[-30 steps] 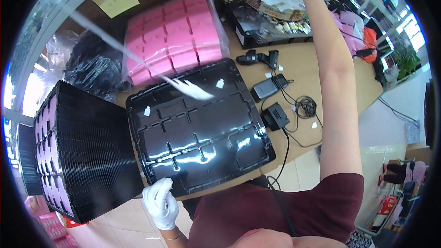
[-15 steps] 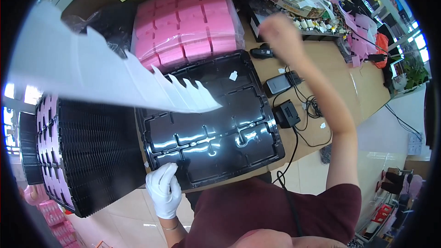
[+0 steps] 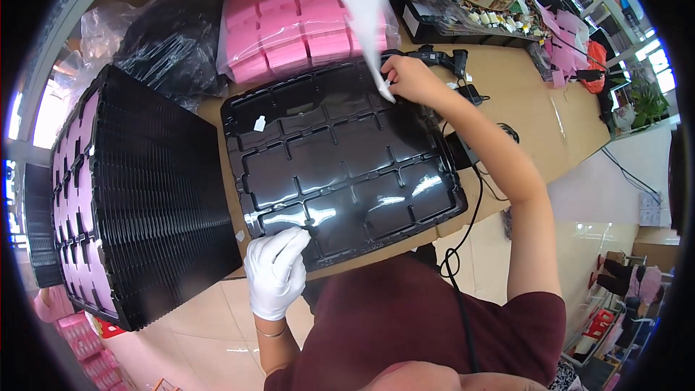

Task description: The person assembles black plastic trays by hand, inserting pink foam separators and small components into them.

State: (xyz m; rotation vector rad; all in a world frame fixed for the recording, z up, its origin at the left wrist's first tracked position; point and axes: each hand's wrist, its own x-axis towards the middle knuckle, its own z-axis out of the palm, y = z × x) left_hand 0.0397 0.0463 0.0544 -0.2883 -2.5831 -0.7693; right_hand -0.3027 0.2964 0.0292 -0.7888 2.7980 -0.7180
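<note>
- Brown, flat tabletop (image 3: 521, 72) spans the head view, above pale floor tiles (image 3: 210, 326).
- At its near side lies a black, moulded plastic tray (image 3: 318, 166), ridged into compartments.
- At the tray's near left, the white-gloved left hand (image 3: 276, 275) has its fingers bunched together by the rim; whether they grip it, I cannot tell.
- At the tray's far right, the bare right hand (image 3: 414, 81) has its fingertips close together beside the tip of a long, serrated white strip (image 3: 365, 7); whether anything is pinched there, I cannot tell.
- One small white tag (image 3: 259, 123) lies in the tray's far-left part.
- Judging by that, work seems partway: one tag laid, the far-right spot being handled, nearer compartments showing bare plastic.
- Left stands a tall stack of black ridged trays (image 3: 159, 210); beyond lie pink notched sheets in clear plastic (image 3: 289, 22).
</note>
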